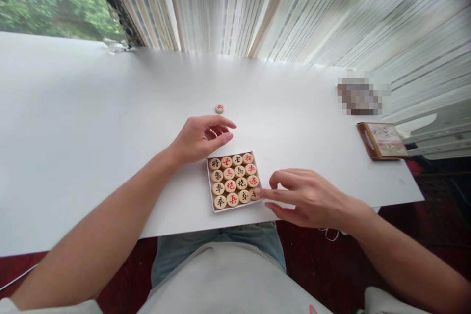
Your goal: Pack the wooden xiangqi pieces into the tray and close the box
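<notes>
Rows of round wooden Chinese chess pieces (230,186), with red or black characters, fill a shallow white box (235,210) near the table's front edge. My right hand (305,196) is at the box's right side, its index fingertip touching the piece in the near right corner and partly covering it. Its fingers are spread and it grips nothing. Beyond the box, my left hand (206,137) hovers with fingers loosely curved and apart, holding nothing that I can see. One loose chess piece (220,108) with a red character lies on the table just past the left hand.
The white table (91,147) runs along a window with striped curtains (221,5). At the right end lie a brown box with a printed lid (384,141) and a pixelated brown object (359,96). A pale chair (441,127) stands beyond the right edge.
</notes>
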A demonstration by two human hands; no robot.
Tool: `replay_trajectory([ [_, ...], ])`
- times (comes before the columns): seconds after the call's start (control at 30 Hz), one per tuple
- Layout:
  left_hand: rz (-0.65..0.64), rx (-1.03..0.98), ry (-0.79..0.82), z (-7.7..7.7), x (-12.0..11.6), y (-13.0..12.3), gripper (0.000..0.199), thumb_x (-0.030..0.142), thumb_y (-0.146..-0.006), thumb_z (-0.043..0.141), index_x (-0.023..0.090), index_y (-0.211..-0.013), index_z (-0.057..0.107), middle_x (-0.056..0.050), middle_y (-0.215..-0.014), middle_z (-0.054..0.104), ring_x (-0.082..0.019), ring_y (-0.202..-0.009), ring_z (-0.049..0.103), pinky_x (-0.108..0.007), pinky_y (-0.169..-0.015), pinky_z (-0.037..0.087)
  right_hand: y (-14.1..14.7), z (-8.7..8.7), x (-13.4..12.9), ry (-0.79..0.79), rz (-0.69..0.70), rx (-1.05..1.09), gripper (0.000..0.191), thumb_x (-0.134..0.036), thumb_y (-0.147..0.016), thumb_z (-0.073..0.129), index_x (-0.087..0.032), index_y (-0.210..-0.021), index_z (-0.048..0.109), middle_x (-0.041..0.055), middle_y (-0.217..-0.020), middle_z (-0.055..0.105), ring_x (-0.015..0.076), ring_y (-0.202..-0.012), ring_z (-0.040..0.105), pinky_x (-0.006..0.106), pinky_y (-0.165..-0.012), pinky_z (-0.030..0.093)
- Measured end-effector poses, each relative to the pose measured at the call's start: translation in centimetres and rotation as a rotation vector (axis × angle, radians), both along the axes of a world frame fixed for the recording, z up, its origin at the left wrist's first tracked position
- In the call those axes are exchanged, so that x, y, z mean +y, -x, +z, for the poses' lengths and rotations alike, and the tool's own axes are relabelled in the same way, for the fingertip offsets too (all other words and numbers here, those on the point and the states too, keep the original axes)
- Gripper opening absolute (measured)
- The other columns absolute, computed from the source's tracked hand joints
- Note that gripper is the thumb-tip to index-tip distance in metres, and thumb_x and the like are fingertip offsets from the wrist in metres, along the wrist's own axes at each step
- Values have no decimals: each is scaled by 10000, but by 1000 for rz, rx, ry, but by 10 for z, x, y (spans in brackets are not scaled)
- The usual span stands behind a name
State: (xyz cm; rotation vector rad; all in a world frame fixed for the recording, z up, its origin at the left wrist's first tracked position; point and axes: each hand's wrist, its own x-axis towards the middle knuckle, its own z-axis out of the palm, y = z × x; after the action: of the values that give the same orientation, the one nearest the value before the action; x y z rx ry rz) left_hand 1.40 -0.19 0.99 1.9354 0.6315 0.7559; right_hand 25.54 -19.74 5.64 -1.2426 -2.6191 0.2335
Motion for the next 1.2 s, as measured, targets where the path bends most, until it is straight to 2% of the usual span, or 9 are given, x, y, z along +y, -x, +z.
replay_trajectory([
  [0.17,190,-118,27,2,5,1,229,361,-892,750,162,-984,815,-76,-912,820,-151,-725,734,-277,-695,633,-3,10,29,25,-149,226,267,-251,-1043,611,-253,-1242,789,58,-886,751,159,-679,654,301,-634,514],
  [0.33,459,-154,12,-2,27,12,218,350,-915,699,158,-939,800,-37,-771,762,-110,-621,667,-221,-601,552,-4,10,91,1,-351,321,225,-300,-1013,646,-193,-1060,838,53,-811,754,148,-623,610,307,-627,512],
  [0.5,561,-16,-63,-11,41,21,228,359,-898,688,171,-944,808,-2,-706,698,-112,-603,587,-217,-568,471,1,-13,162,100,-545,423,270,-336,-948,713,-159,-1118,824,55,-815,775,171,-666,649,341,-712,541],
  [0.63,553,61,-133,-11,39,20,219,348,-894,685,176,-949,809,14,-671,672,-114,-601,564,-228,-584,436,16,-37,198,134,-506,424,482,-343,-897,787,-151,-1338,749,80,-970,790,172,-726,659,339,-763,547],
  [0.7,539,73,-134,-9,37,19,219,350,-897,683,176,-950,806,15,-671,683,-116,-594,572,-238,-596,442,22,-46,204,123,-455,427,514,-332,-895,790,-177,-1382,736,76,-1010,766,168,-746,639,335,-800,545],
  [0.83,516,82,-135,-7,34,18,212,352,-910,679,187,-947,807,16,-672,691,-121,-594,573,-253,-616,455,25,-55,205,113,-374,422,457,-269,-910,748,-218,-1364,762,78,-1058,708,169,-771,619,335,-835,528],
  [1.0,515,91,-130,-7,32,17,209,340,-921,672,185,-943,810,12,-676,692,-124,-604,577,-265,-639,465,21,-59,204,92,-319,463,266,-352,-982,695,-201,-1168,812,72,-1007,682,158,-741,591,317,-770,500],
  [1.2,505,98,-137,-7,31,17,202,344,-930,679,191,-945,809,11,-671,693,-125,-600,577,-268,-628,467,21,-60,201,57,-336,520,150,-310,-872,781,-184,-930,725,52,-883,701,174,-753,608,309,-718,490],
])
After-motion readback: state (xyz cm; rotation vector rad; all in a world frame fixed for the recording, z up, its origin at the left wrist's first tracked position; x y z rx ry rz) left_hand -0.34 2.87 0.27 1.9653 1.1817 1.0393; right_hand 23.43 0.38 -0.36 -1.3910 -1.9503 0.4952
